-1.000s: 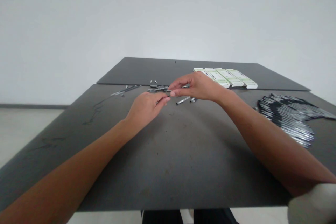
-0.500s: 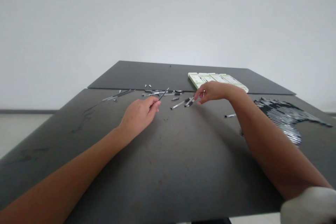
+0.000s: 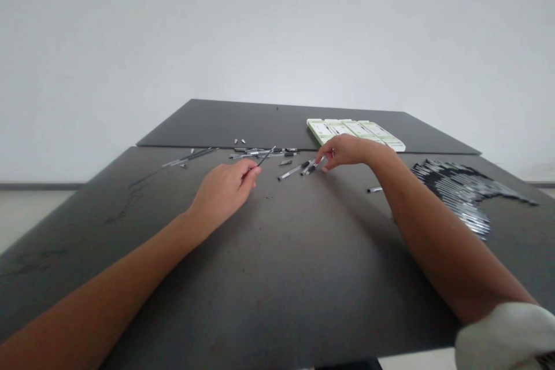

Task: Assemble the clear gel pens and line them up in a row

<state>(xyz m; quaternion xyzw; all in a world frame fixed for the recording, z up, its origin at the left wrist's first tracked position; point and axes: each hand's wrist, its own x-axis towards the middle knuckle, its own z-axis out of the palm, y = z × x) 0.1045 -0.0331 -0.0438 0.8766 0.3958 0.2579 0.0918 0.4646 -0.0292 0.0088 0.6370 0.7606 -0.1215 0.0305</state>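
My left hand is closed in a pinch on a thin dark pen refill, which slants up to the right above the table. To its right, my right hand reaches down, thumb and fingertips curled around the upper end of a clear pen with black parts. More than one pen lies there, and the fingers partly hide them. Another clear pen rests just left of these. Behind my left hand lies a loose group of pens and refills.
Many pens lie in a curved row at the right, partly behind my right forearm. A green-and-white carton sheet lies behind my right hand. Refills lie at the left, small pen tips at the back. A single pen lies beside my forearm.
The whole view has shifted slightly, so things appear a little further left. My left hand still holds the refill, and my right hand stays at the pens with its fingers slightly shifted.
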